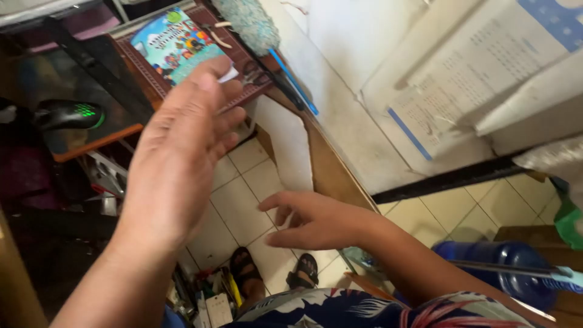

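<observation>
Black computer mouse [64, 113] with a green-lit patch, at far left on a dark pad on the table [91, 141]. Right of it, the left hand [179, 164] is raised in mid-air, back to the camera, its fingers [209, 91] spread open and gripping nothing; the fingertips lie just below a colourful picture book [173, 44] resting on a reddish mat [143, 70], and contact cannot be told because of blur. Scissors [258, 77] and a blue pen [293, 82] lie just right of the book, below a fuzzy teal cloth [246, 21]. At centre, a white panel [288, 149] with a brown wooden edge stands over the tiled floor [243, 194]. The right hand [313, 222] is held low beside that panel, fingers loosely extended, holding nothing. Two sandalled feet [273, 273] rest on the tiles beneath. At right, a printed paper chart [467, 79] hangs on the wall; a blue water bottle [504, 273] lies at lower right.
</observation>
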